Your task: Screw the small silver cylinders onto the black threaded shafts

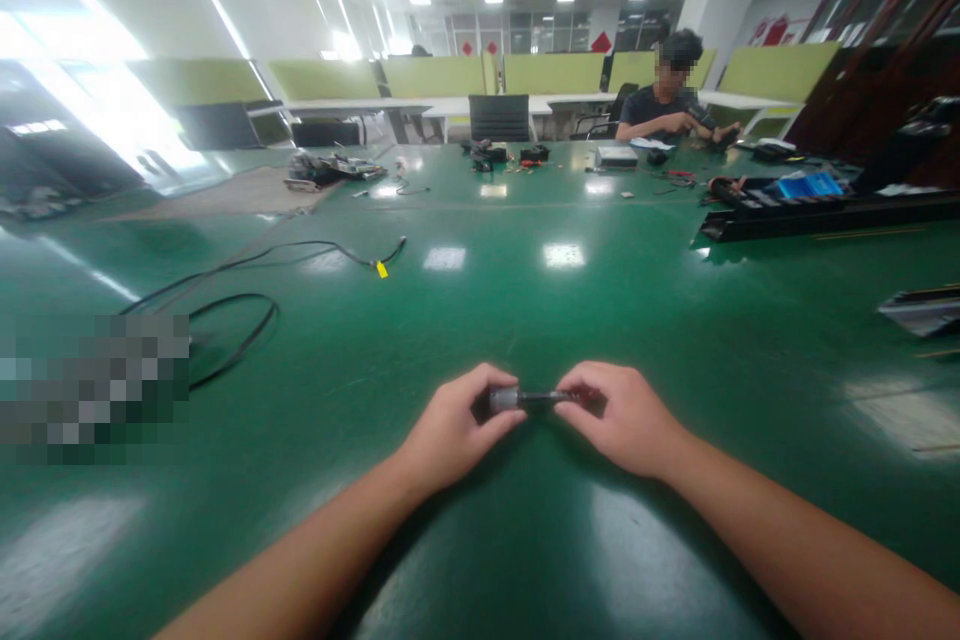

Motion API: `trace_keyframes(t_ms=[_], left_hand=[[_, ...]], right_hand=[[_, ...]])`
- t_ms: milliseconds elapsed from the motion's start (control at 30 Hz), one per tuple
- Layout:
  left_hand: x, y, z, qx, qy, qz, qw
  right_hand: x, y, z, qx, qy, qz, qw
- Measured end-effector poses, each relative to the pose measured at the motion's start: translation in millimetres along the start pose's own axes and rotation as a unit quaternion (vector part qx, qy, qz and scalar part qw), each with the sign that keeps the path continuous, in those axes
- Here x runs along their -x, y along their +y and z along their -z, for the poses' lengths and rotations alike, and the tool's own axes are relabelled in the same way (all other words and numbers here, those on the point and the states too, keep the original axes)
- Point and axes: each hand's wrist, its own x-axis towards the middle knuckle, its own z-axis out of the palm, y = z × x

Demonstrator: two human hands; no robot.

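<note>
Near the middle of the green table, my left hand pinches the grey, cylindrical end of a small dark tool-like object between thumb and fingers. My right hand is closed on the other end, where a thin dark shaft runs into a reddish part mostly hidden by the fingers. The object lies level between both hands, just above or on the tabletop; the exact contact cannot be seen.
A black cable with a yellow tag loops at the left. Electronic parts sit further back. At the right lie a long black rail and blue pieces. A person sits across the table.
</note>
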Motion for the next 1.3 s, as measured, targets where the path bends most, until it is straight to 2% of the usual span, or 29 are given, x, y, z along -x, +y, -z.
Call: trace_keyframes(t_ms=[500, 767, 833, 900, 967, 1033, 1167, 1300], left_hand=[[-1, 0, 0.0, -0.009, 0.007, -0.008, 1.0], [-1, 1, 0.4, -0.003, 0.007, 0.008, 1.0], [-2, 1, 1.5, 0.013, 0.031, 0.022, 0.999], [-4, 0, 3.6, 0.051, 0.086, 0.047, 0.994], [-6, -4, 6.7, 0.108, 0.145, 0.071, 0.981], [-7, -9, 10.4, 0.161, 0.181, 0.092, 0.966], [-8, -9, 21.3, 0.25, 0.216, 0.132, 0.935], [2, 0, 43.2, 0.335, 0.232, 0.151, 0.901]], right_hand=[[0, 0, 0, -0.002, 0.0, -0.002, 1.0], [-1, -2, 3, 0.002, 0.001, -0.003, 1.0], [-1, 0, 3, -0.024, 0.01, -0.018, 0.999], [-1, 3, 2, -0.073, 0.021, -0.039, 0.996], [-2, 7, 1, -0.106, 0.027, -0.039, 0.993], [-2, 10, 0, -0.115, 0.027, -0.034, 0.992], [-2, 10, 0, -0.119, 0.013, -0.027, 0.992], [-2, 5, -1, -0.116, 0.006, -0.017, 0.993]])
